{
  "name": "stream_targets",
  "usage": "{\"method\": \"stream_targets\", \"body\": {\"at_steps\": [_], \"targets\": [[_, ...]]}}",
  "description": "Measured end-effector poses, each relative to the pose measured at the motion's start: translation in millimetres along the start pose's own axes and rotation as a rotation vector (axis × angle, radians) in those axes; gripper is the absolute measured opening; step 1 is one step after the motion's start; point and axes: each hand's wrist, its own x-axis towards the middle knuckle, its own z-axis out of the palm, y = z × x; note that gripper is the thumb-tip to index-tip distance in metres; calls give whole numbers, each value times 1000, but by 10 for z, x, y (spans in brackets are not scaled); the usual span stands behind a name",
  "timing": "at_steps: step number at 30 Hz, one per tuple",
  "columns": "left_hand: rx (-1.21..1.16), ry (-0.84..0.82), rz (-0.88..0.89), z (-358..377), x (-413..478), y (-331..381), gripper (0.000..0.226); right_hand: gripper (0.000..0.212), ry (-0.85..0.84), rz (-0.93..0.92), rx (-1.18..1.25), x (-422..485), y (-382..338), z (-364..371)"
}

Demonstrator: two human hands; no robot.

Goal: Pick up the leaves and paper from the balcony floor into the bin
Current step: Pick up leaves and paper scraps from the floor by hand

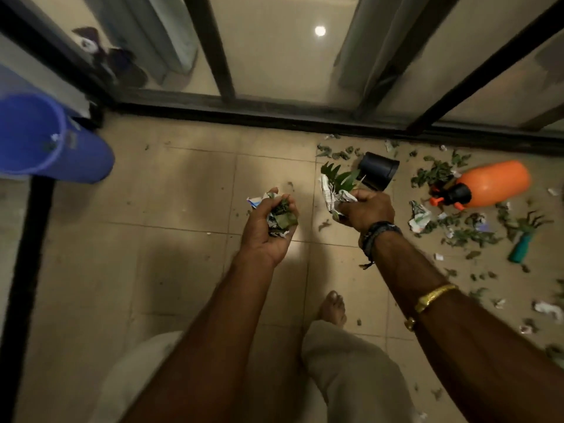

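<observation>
Both hands are loaded: the left hand [268,221] cups leaves and paper, the right hand [366,209] grips another bunch. Next, carry them to the bin [45,138], far left; more litter [457,233] lies right.

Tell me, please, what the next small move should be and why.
Probably carry both handfuls over to the blue bin and drop them in: the left hand cups leaves and paper scraps, the right hand grips crumpled paper with leaves.

Balcony, materials noted.
The bin [45,138] was smooth blue plastic, the sprayer [494,181] glossy orange plastic; floor tiles [183,209] matt beige; paper [419,216] crumpled, printed; leaves [433,175] dull green; bangle [433,296] polished yellow metal.
</observation>
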Motion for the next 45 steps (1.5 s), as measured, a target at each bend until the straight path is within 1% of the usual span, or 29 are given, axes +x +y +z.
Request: {"method": "stream_targets", "body": {"at_steps": [3,7,11,16,21,26,27,29,31,32,33,34,35,36,37,39,41,42,43,45], "targets": [[-53,35,30,156,-354,338,20,27,-40,-14,17,-385,-417,190],[-136,47,105,230,-636,1223,17,24,-123,-23,38,-853,-1041,936],[-129,52,133,199,-676,2244,27,22,-221,-20,47,-1153,-1455,1905],[-125,28,194,36,-638,3611,21,17,-338,-28,-1,-1525,-1894,3234],[-71,96,242,-324,-501,4797,20,13,-414,-28,-77,-1797,-2200,4488],[-45,147,263,-689,-273,5729,17,24,-466,27,-123,-1878,-2321,5629],[-11,174,263,-772,-189,5885,19,24,-473,50,-140,-1854,-2342,5827],[72,247,279,-907,-7,6185,36,22,-512,91,-185,-1737,-2349,6203],[139,234,261,-1001,214,6429,52,20,-598,90,-262,-1594,-2359,6533],[137,224,244,-1020,314,6514,50,19,-633,90,-295,-1517,-2353,6680],[154,233,245,-1025,415,6599,40,22,-646,91,-329,-1433,-2337,6815],[173,253,254,-1015,496,6674,30,31,-671,75,-376,-1361,-2336,6939],[194,272,252,-1005,568,6751,28,39,-695,50,-425,-1303,-2333,7060],[209,294,234,-1012,637,6816,31,42,-665,33,-442,-1260,-2340,7146],[217,319,225,-1011,686,6872,35,39,-622,-37,-451,-1230,-2350,7210],[205,333,240,-975,695,6924,39,34,-612,-101,-527,-1232,-2354,7231],[234,398,265,-913,650,6911,37,34,-552,-150,-575,-1262,-2348,7139],[270,439,263,-847,585,6890,34,33,-504,-131,-522,-1293,-2355,7039],[312,468,259,-788,513,6859,36,30,-470,-92,-428,-1334,-2360,6928],[356,450,248,-694,418,6737,42,26,-393,3,-187,-1429,-2365,6680]]}}
